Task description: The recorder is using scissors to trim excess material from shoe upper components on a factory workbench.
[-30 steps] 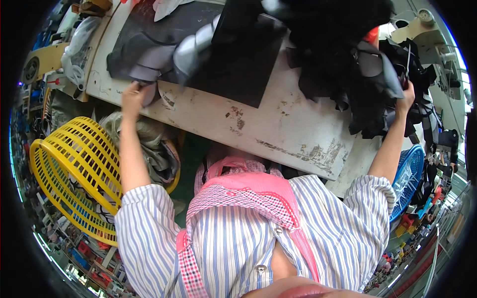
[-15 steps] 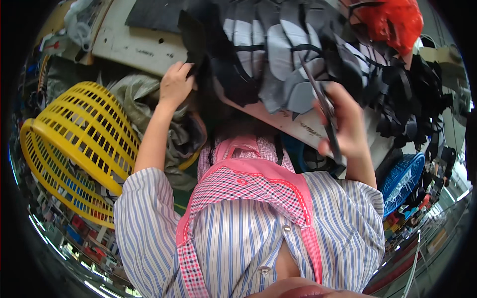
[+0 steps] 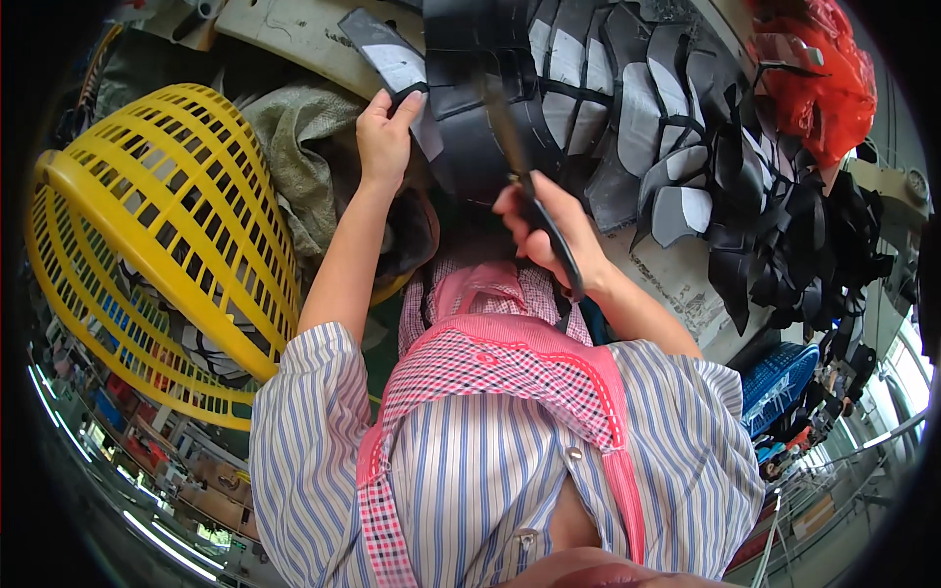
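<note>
Pinching a grey-and-black piece (image 3: pixel 397 64) at upper centre-left, the left hand (image 3: pixel 384 147) has thumb and fingers nearly closed; the right hand (image 3: pixel 561 220), fingers curled, grips black-handled scissors (image 3: pixel 532 201) near centre.

Blur lies over the blade of the scissors (image 3: pixel 529 186), so its tip cannot be told from the black panel (image 3: pixel 480 127) behind it. The handles are partly covered by the right grip (image 3: pixel 573 225), whose fingers are blurred too. Whether the grey strip (image 3: pixel 392 61) is pinched or only touched by the left grip (image 3: pixel 384 147) cannot be told. The black panel and the red plastic bag (image 3: pixel 823 108) are cut off by the top edge. Much of the surface (image 3: pixel 676 294) is hidden under dark cut pieces (image 3: pixel 637 108). The yellow basket's (image 3: pixel 162 269) contents are partly screened by its lattice.
</note>
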The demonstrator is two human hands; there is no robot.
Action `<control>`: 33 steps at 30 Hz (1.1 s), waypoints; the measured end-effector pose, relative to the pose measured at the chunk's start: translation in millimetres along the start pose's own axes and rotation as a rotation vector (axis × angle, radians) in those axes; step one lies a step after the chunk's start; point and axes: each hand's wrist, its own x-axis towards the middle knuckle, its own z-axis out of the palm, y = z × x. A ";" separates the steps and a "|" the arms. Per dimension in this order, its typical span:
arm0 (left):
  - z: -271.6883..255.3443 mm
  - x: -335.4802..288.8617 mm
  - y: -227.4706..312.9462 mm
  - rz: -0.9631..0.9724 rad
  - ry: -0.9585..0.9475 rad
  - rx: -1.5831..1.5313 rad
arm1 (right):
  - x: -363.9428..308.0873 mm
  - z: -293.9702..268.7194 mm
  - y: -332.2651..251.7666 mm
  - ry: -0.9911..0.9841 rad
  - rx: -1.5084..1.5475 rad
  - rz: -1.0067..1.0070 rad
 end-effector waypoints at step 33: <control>-26.6 124.4 11.5 1.040 0.394 1.071 | 33.8 -7.4 35.8 0.200 0.194 0.178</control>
